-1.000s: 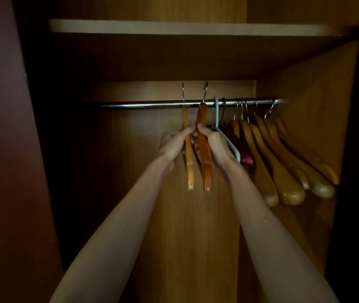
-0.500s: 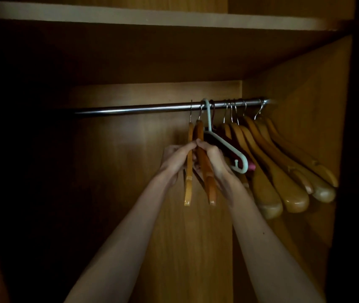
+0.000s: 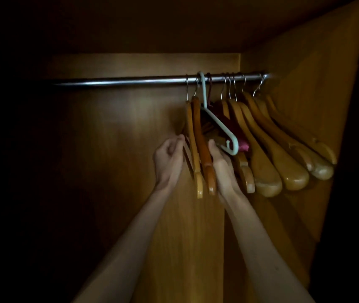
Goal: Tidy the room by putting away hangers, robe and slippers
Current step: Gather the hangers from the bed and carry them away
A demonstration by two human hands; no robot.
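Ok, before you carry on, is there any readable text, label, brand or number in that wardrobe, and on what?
None can be read.
Wooden hangers: no visible print or stamp; the light is dim.
Pale plastic hanger: no marking seen.
Metal rail: bare, only glare.
Wardrobe back panel: plain wood grain, no label.
Left hand and right hand: nothing written.

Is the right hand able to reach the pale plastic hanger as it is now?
Probably yes: the right hand is just below the pale plastic hanger, whose lower hooked end hangs beside its fingertips, with nothing between them.
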